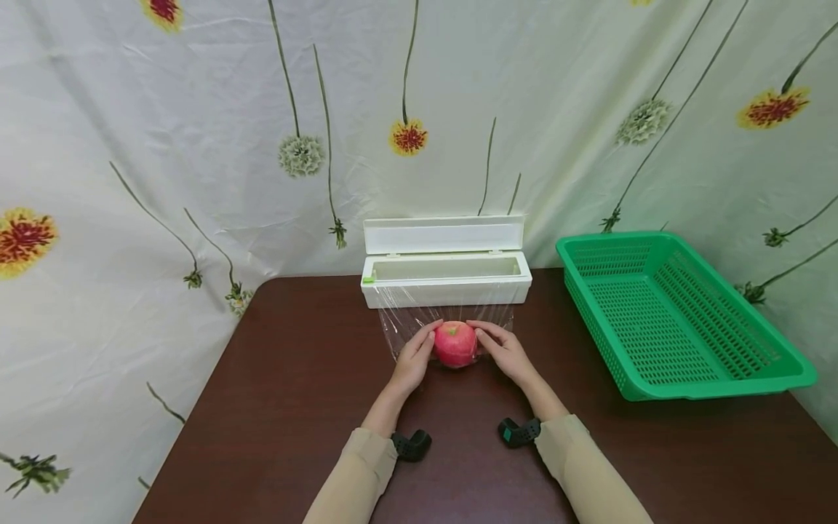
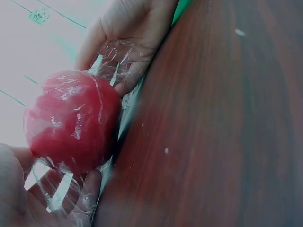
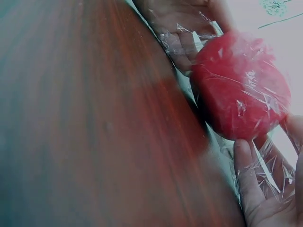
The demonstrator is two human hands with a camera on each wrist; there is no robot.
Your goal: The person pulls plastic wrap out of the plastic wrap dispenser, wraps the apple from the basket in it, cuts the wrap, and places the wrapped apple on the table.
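Observation:
A red apple [image 1: 455, 345] sits at the table's middle with clear cling film [image 2: 66, 198] drawn tightly over its front. My left hand [image 1: 411, 360] holds the apple's left side, fingers and thumb bent about it. On the other side, my right hand [image 1: 511, 358] grips it the same way. Film covers parts of the fingers in both wrist views. A sheet of the film [image 1: 391, 320] stretches back from the apple to a white dispenser box [image 1: 452, 295], whose lid [image 1: 445, 236] is raised. The underside of the apple is hidden.
A green plastic basket [image 1: 644, 320] with slotted walls stands to the right of the dispenser. Under everything is a dark brown wooden table [image 1: 314, 407]. A white cloth with printed flowers [image 1: 216, 131] hangs behind the table. Each wrist wears a black band [image 1: 412, 445].

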